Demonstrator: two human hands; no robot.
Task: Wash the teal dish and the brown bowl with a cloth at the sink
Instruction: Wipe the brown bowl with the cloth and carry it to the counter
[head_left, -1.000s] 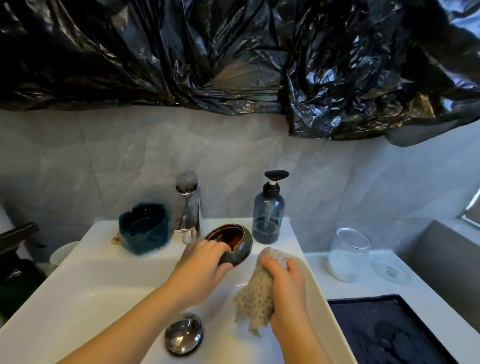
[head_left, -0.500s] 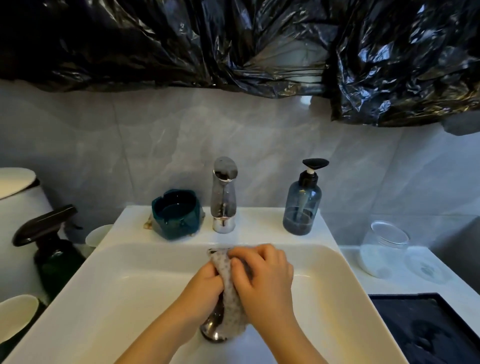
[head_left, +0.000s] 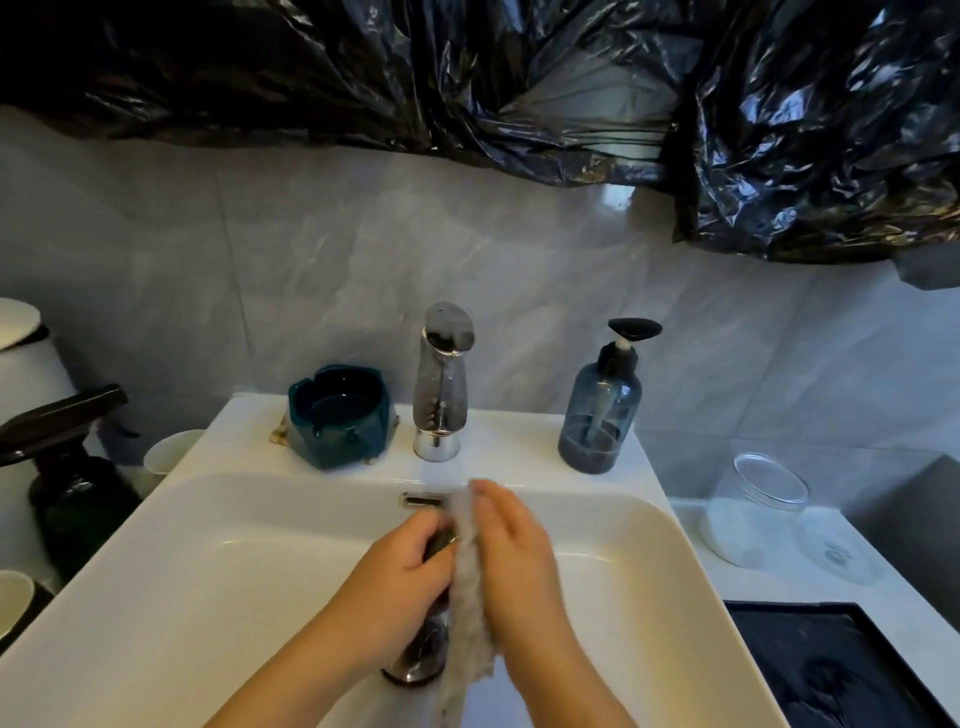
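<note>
Over the white sink (head_left: 218, 582) my left hand (head_left: 400, 577) grips the brown bowl (head_left: 440, 540), of which only a dark sliver shows between my hands. My right hand (head_left: 514, 556) presses the speckled cloth (head_left: 470, 597) against the bowl, its fingers lying fairly straight along the cloth. The cloth hangs down between both hands toward the metal drain (head_left: 415, 660). The teal dish (head_left: 340, 415) stands untouched on the sink ledge, left of the chrome tap (head_left: 441, 379).
A blue soap dispenser (head_left: 600, 410) stands on the ledge right of the tap. On the right counter sit a clear glass jar (head_left: 753, 506), its lid (head_left: 836, 551) and a black tray (head_left: 852, 670). A dark spray bottle (head_left: 67, 467) and cups stand left of the sink.
My left hand brought the brown bowl from the ledge down into the basin. My right hand laid the cloth against it and now rubs it. The camera view shifted left.
</note>
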